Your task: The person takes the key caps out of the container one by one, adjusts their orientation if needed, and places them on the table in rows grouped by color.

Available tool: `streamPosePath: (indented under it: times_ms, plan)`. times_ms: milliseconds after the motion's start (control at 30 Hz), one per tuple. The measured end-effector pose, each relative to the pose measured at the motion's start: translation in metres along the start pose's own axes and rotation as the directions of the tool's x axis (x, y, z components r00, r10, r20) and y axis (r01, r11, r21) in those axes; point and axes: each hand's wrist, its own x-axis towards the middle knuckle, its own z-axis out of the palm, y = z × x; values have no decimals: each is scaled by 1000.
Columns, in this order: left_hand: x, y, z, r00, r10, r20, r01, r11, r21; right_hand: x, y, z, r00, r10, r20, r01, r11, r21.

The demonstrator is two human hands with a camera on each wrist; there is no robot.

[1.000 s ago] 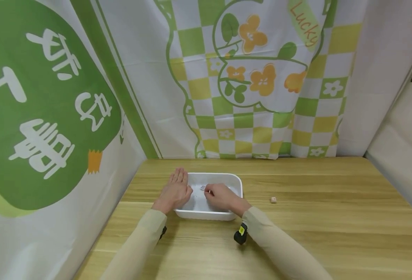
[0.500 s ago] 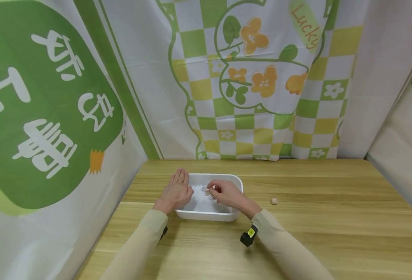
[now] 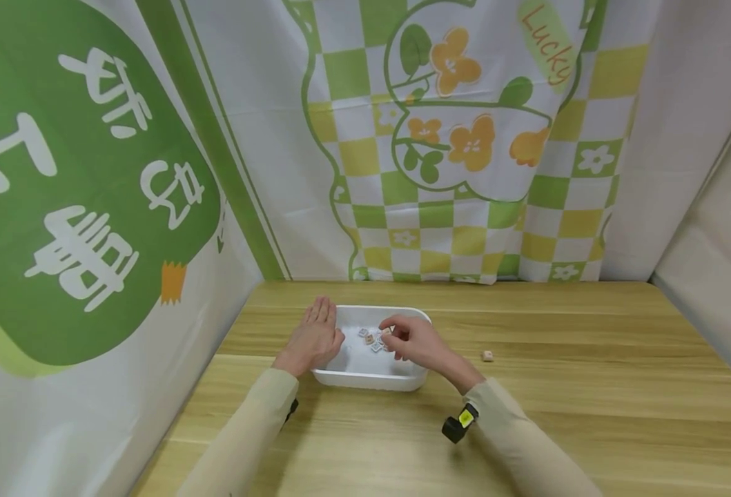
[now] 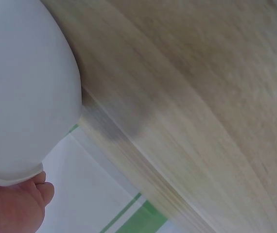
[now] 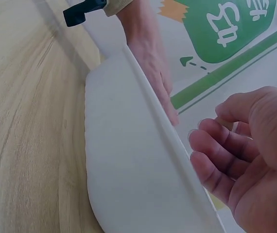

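Observation:
In the head view my left hand rests along the left rim of a white tray, fingers straight and thumb reaching over the inner side. Over the tray's right half, my right hand pinches a small beige keycap between thumb and index finger; the fingers hide most of it. Below them lie several small keycaps, white ones and a beige keycap. In the right wrist view the thumb and index fingertips meet above the rim, and the other fingers curl loosely.
A single pinkish-beige keycap lies on the wooden table, right of the tray. Printed cloth curtains hang behind the table and at its sides. Black cameras are strapped to both wrists, including the right wrist camera.
My right hand has moved slightly right and opened up the view of more keycaps on the tray floor. The left hand stays on the rim.

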Motion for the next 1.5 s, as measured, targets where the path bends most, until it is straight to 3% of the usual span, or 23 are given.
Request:
streamPosePath:
  times_ms: [433, 1100, 1500]
  plan:
    - [2, -1, -2, 1000, -2, 0, 2, 1000, -19, -24, 2, -24, 999, 36, -4, -36, 999, 1]
    - [0, -2, -1, 1000, 1, 17, -1, 1000, -16, -58, 23, -60, 992, 123, 6, -123, 992, 11]
    - [0, -2, 0, 1000, -8, 16, 8, 1000, -8, -79, 44, -84, 985, 169, -23, -170, 984, -46]
